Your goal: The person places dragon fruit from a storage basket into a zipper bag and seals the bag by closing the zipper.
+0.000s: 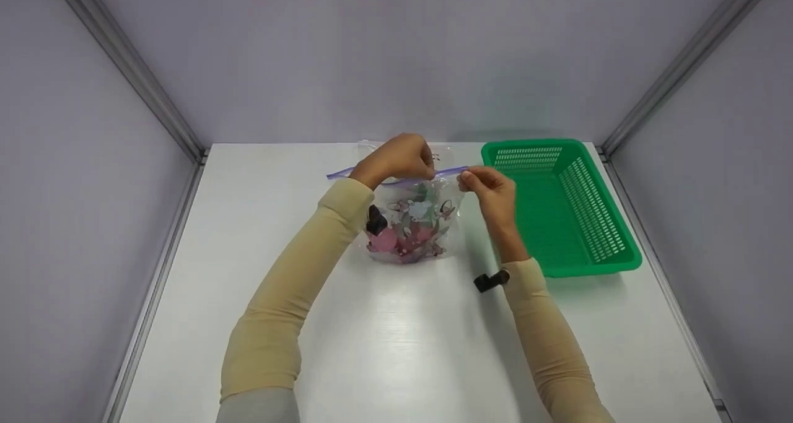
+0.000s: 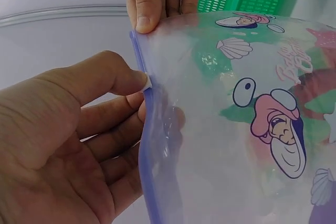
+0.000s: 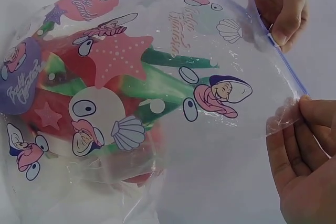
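Note:
A clear zip bag with a purple zip strip is held up over the white table. Cartoon shells and starfish are printed on it, and red and green contents show through the plastic. My left hand pinches the small white slider on the strip between thumb and fingers. At the strip's right end, my right hand grips the bag's top corner between thumb and fingers. In the left wrist view the two hands are close together along the strip.
A green plastic basket with slotted sides stands at the right of the white table. Behind the bag lies another clear plastic piece near the back wall. Grey walls enclose the table at the back and both sides.

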`<state>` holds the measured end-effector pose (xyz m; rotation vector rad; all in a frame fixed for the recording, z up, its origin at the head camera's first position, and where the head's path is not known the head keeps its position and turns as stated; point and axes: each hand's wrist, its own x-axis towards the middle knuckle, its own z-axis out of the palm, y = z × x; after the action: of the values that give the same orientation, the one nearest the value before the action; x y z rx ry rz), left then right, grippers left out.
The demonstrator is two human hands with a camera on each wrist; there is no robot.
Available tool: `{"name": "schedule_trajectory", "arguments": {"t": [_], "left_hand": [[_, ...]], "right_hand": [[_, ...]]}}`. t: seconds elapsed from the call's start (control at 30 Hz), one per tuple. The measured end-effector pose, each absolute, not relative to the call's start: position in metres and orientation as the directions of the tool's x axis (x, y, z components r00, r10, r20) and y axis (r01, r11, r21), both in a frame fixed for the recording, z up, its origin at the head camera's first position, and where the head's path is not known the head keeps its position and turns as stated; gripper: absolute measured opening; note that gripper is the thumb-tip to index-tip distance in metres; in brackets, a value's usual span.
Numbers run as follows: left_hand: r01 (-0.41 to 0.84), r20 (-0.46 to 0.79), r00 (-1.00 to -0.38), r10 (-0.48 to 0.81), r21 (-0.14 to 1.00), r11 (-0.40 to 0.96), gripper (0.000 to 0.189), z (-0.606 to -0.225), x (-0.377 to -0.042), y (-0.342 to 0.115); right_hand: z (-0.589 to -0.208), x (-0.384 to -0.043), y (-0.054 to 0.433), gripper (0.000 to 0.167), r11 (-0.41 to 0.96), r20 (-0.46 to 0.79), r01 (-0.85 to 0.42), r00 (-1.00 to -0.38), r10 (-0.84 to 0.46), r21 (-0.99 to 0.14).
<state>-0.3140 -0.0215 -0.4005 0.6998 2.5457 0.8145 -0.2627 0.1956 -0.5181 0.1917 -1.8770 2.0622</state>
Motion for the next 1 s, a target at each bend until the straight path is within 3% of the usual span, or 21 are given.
{"name": "schedule_trajectory", "arguments": {"t": [0.27, 0.57, 0.73, 1.0], "left_hand": [[0.366, -0.16, -0.805, 0.571, 0.624, 0.69, 0.017, -0.4005, -0.3143, -0.0212], [0.4, -0.14, -0.775, 0.616, 0.646, 0.65, 0.015, -0.4014, -0.3147, -0.0222], [0.412, -0.154, -0.762, 0.629, 0.634, 0.654, 0.018, -0.399, -0.3159, -0.0223], [0.351, -0.231, -0.761, 0.607, 0.639, 0.684, 0.025, -0.3962, -0.3178, -0.0233]], "right_hand": [[-0.5183, -0.2639, 0.1969, 0.018, -0.075, 0.308, -0.317, -0.945, 0.113, -0.945], [-0.517, -0.2609, 0.1974, 0.015, 0.02, 0.329, -0.329, -0.939, 0.104, -0.944], [-0.5175, -0.2598, 0.1996, 0.013, -0.009, 0.366, -0.369, -0.925, 0.102, -0.929], [-0.5154, -0.2567, 0.1982, 0.012, -0.047, 0.322, -0.33, -0.938, 0.129, -0.943]]}}
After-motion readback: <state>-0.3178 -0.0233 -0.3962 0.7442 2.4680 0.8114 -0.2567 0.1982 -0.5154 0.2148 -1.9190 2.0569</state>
